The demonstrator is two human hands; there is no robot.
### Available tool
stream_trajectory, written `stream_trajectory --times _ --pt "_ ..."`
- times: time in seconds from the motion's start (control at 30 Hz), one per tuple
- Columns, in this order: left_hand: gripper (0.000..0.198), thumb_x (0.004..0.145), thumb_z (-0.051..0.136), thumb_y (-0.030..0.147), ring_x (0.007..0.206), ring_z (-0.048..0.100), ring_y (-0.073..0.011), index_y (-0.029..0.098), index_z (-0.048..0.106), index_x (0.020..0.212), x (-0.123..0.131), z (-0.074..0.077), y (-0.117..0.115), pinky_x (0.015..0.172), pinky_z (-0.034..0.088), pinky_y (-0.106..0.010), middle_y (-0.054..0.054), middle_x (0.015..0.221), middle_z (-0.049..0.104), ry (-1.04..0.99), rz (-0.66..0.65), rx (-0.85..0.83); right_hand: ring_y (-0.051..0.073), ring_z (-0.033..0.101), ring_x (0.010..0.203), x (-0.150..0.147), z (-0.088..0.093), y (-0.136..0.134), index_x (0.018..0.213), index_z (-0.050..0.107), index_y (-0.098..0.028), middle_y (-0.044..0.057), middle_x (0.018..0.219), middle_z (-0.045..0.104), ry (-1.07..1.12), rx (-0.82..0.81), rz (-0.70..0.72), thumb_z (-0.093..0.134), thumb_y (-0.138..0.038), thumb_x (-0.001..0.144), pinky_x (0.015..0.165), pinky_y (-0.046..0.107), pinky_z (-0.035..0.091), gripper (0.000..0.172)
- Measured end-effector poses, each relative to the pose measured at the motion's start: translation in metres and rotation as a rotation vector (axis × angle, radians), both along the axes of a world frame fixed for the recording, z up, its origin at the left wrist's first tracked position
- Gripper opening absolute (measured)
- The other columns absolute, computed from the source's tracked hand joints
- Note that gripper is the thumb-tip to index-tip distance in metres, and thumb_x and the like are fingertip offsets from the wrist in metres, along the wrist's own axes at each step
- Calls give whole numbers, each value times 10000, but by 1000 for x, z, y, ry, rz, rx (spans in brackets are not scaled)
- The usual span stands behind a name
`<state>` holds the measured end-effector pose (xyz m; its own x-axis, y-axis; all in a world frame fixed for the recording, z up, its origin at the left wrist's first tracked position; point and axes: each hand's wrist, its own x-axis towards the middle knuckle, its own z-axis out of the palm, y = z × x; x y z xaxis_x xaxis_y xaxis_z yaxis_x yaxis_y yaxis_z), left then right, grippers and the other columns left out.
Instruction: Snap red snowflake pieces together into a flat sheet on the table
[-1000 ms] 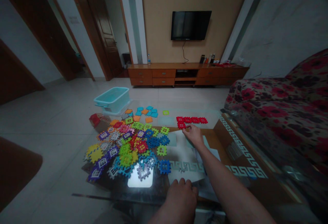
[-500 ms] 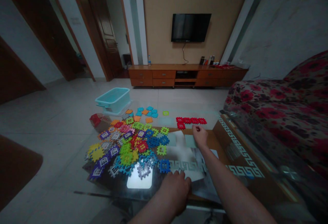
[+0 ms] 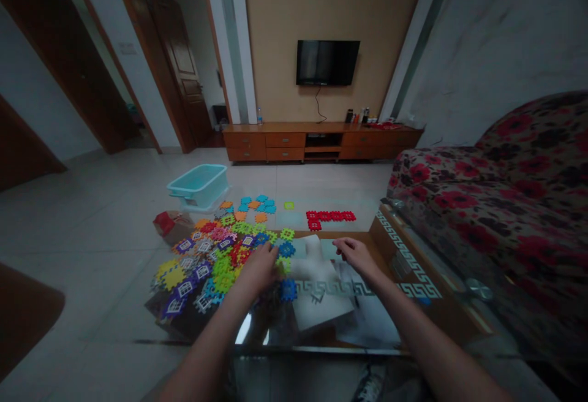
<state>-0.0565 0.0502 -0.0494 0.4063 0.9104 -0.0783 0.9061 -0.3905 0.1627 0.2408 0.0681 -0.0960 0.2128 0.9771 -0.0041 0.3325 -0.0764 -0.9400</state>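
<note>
A heap of colourful interlocking plastic tiles lies on the left part of a glass table. My left hand reaches into the heap's right edge, fingers curled down over the tiles; what it grips is hidden. My right hand rests on the glass a little to the right, fingers bent, nothing visible in it. A joined row of red tiles lies beyond my right hand, near the far edge. A blue tile sits just below my left hand.
Orange and teal tiles and one green tile lie at the table's far side. On the floor stand a teal tub and a red box. A floral sofa fills the right.
My left hand moved from the near table edge forward into the tile heap. My right hand drew back from the red row toward me. The camera tilted down slightly.
</note>
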Motion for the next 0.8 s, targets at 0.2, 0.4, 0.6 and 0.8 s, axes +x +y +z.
stream_trajectory --times 0.2,0.4,0.6,0.8 --pt "563 785 622 203 1247 491 -330 130 496 1328 -44 -12 16 1020 407 -409 -197 1322 507 55 127 11 167 601 643 -23 29 -45 867 710 -163 44 749 696 -58 -58 323 572 -482 830 606 280 449 349" --pt "745 794 656 270 1286 480 -354 133 352 1461 -61 -23 25 1028 403 -414 -213 1383 492 90 188 -4 211 650 822 -43 35 -63 983 699 -180 64 880 718 -441 60 453 542 -340 887 753 312 455 244" --pt "650 795 635 216 1218 550 -355 134 432 1406 -56 -23 28 976 439 -438 -218 1317 571 80 176 -44 232 646 916 -49 28 -73 1049 676 -168 91 971 704 -621 14 552 547 -295 892 797 313 458 240" --pt "576 779 625 182 1164 576 -326 129 494 1337 -50 -15 27 965 443 -422 -198 1281 590 4 171 -15 249 651 976 -45 30 -77 1092 670 -161 119 1041 705 -737 -7 531 537 -263 895 850 332 449 258"
